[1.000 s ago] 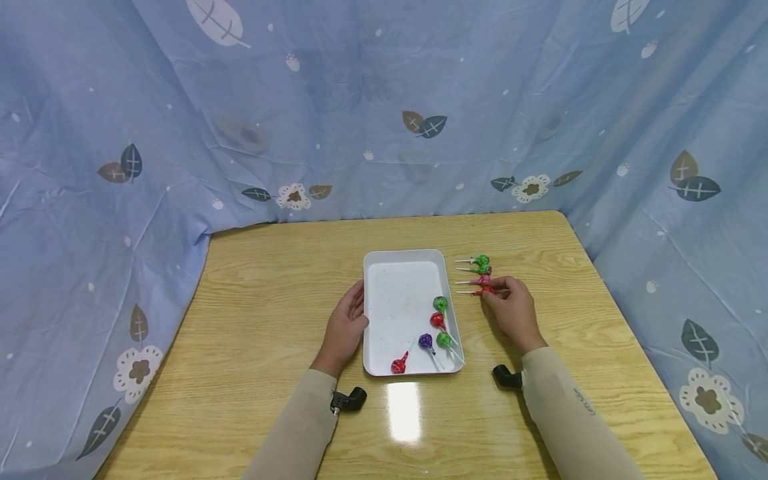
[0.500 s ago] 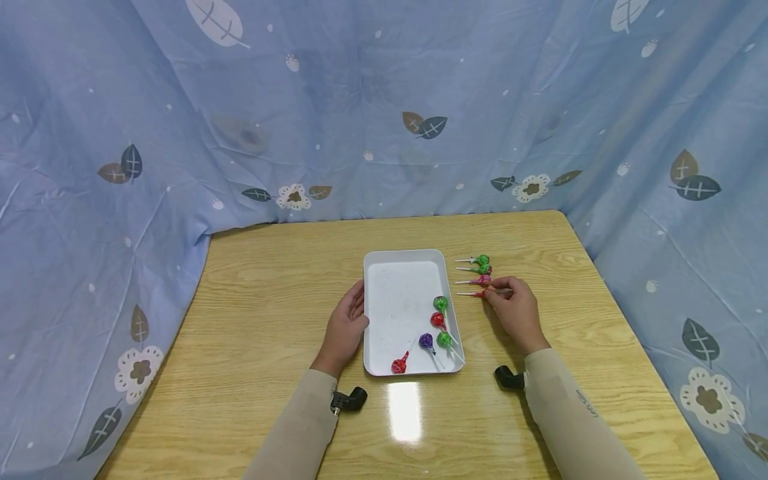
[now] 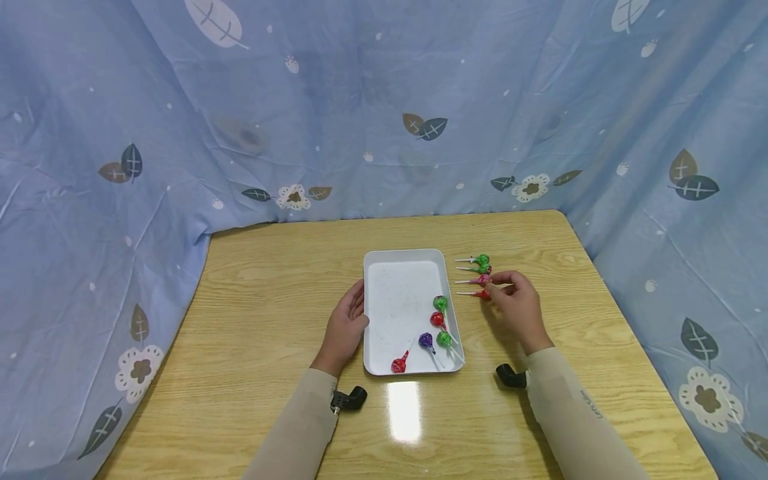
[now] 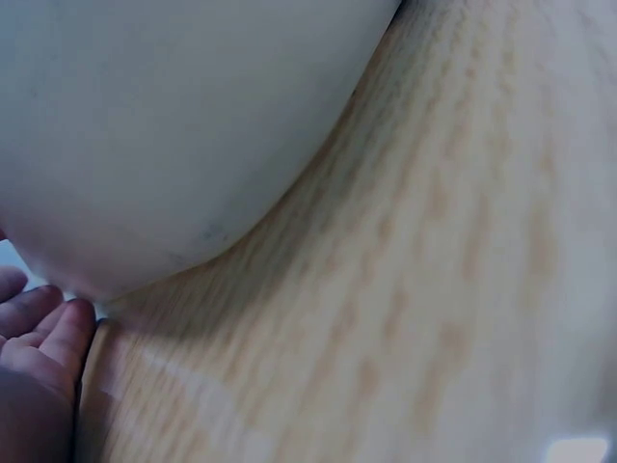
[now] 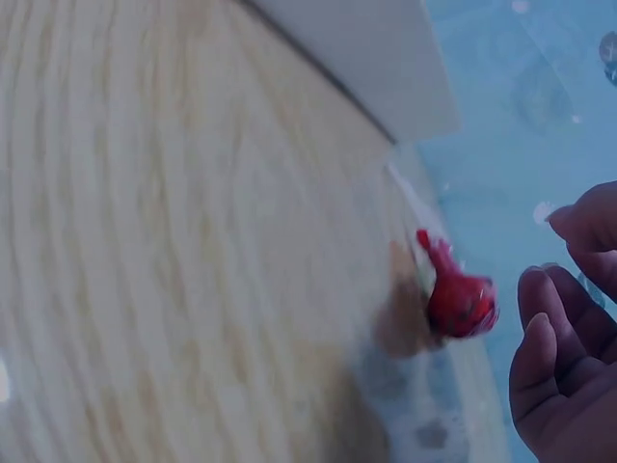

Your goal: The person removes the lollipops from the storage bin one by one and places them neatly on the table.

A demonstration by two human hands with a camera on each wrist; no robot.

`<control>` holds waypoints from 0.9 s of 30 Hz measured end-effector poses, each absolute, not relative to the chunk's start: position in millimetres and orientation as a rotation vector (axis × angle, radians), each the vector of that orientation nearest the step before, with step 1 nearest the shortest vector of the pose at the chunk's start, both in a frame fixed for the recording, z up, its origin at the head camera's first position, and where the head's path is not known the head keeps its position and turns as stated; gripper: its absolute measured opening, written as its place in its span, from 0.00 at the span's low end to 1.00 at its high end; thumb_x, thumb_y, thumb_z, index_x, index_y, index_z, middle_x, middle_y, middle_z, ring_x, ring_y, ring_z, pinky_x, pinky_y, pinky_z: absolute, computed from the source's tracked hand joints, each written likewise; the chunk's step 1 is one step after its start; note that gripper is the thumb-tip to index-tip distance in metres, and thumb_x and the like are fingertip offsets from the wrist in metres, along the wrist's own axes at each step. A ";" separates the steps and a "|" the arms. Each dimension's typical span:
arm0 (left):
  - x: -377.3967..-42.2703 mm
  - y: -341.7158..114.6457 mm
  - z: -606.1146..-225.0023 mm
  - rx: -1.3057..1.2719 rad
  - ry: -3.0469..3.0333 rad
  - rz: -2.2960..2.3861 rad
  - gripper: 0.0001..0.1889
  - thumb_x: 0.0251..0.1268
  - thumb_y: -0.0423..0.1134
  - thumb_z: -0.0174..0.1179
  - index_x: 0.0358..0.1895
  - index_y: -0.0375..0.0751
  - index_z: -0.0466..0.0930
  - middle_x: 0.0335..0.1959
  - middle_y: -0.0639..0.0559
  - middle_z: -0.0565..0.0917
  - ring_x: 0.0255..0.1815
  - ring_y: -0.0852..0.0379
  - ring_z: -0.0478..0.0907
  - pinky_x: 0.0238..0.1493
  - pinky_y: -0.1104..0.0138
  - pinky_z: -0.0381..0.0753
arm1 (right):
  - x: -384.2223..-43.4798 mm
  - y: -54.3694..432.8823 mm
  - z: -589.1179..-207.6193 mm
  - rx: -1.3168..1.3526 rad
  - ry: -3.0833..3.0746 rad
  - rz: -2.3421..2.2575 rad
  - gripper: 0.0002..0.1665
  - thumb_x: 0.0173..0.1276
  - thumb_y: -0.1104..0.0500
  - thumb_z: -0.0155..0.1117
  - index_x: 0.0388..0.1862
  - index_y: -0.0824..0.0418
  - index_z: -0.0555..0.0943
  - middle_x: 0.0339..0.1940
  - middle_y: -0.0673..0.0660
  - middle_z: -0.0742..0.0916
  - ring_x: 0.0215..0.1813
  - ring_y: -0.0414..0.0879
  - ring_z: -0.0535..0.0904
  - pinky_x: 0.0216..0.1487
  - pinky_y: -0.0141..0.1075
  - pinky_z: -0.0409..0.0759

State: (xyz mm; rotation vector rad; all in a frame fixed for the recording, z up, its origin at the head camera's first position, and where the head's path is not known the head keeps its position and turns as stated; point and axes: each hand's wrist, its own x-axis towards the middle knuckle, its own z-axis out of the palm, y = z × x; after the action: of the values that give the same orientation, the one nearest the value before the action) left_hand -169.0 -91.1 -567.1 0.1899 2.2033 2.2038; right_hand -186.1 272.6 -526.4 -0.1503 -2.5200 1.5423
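My left hand (image 3: pixel 347 327) rests along the left wall of a white tray (image 3: pixel 393 287), its thumb at the rim. In the left wrist view its fingertips (image 4: pixel 75 323) lie at the tray's outer side. To the right of the tray my right hand (image 3: pixel 517 310) hovers with nothing in its grasp. A red lollipop (image 3: pixel 483 294) lies just off its fingers, and the right wrist view shows a gap between them and the lollipop (image 5: pixel 461 307). Above it in the same row lie a pink lollipop (image 3: pixel 484 280) and two green ones, sticks pointing left.
Inside the tray, toward its right and near sides, are green lollipops (image 3: pixel 441 303), a red lollipop (image 3: pixel 437 320), a purple lollipop (image 3: pixel 426 341) and another red lollipop (image 3: pixel 399 365). A blue patterned curtain (image 3: pixel 336 120) surrounds the wooden table (image 3: pixel 270 287).
My right hand has let go of the red lollipop at the near end of the row and drawn slightly away to the right. The left hand and tray stay put.
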 end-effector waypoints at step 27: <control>-168.5 -90.8 -567.3 0.196 2.191 2.216 0.40 0.68 0.18 0.46 0.86 0.34 0.59 0.83 0.40 0.66 0.82 0.50 0.65 0.77 0.66 0.68 | -165.2 201.5 -504.8 0.491 -2.644 1.762 0.15 0.73 0.68 0.74 0.56 0.68 0.85 0.44 0.57 0.87 0.43 0.53 0.81 0.41 0.36 0.83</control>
State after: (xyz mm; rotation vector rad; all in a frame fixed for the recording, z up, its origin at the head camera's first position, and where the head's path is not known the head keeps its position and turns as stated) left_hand -168.5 -90.8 -567.3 0.1964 2.1912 2.2161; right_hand -165.2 201.5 -504.8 0.4906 -2.6439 1.7618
